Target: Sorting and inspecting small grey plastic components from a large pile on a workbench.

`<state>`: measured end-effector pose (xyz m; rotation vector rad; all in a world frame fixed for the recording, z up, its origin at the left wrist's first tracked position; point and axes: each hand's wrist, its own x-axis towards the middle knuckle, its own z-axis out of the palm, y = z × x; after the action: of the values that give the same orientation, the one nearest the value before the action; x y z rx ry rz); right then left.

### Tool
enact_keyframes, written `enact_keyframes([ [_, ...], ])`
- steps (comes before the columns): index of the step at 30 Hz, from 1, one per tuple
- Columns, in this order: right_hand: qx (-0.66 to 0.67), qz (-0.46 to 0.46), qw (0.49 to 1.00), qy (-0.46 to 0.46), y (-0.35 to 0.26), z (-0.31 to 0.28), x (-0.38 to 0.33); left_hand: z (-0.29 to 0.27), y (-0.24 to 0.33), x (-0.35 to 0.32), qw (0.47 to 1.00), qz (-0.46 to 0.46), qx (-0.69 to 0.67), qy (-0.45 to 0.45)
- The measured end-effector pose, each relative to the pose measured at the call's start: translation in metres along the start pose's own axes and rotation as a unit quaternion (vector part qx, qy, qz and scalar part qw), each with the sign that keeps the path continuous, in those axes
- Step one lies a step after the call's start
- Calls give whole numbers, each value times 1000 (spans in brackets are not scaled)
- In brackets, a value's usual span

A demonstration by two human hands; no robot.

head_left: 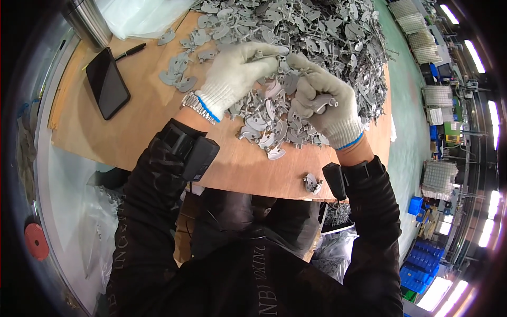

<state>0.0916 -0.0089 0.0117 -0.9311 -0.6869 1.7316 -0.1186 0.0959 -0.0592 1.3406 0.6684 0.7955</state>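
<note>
Both hands wear white knit gloves with blue cuffs. My left hand point(237, 71) is at the near side of a big heap of small grey metal castings point(322, 26), fingers bent together. A stub of a grey metal part shows by its fingers; the rest is hidden. My right hand point(327, 98) is curled, with a curved grey metal part point(322, 102) held against the palm and its round end sticking out. Its thumb and index finger reach toward my left fingertips. Below and between the hands lies a smaller pile of the same castings point(264, 127).
On the wooden table point(142, 132) lie a black phone point(107, 84) and a pen point(131, 51) at left. A steel flask point(90, 24) and a plastic bag point(137, 16) stand behind. One cluster of castings point(312, 183) sits near the front edge. Blue bins point(422, 267) are far right.
</note>
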Motion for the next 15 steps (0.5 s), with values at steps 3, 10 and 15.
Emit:
enact_keyframes([
  [3, 51, 6, 998, 27, 3, 20, 2, 0, -6, 1, 1000, 20, -11, 10],
  [10, 36, -12, 997, 62, 11, 21, 19, -4, 5, -7, 985, -14, -167, -35],
  [15, -342, -55, 924, 161, 13, 39, 35, -7, -15, -9, 1000, -1, -1, 0],
])
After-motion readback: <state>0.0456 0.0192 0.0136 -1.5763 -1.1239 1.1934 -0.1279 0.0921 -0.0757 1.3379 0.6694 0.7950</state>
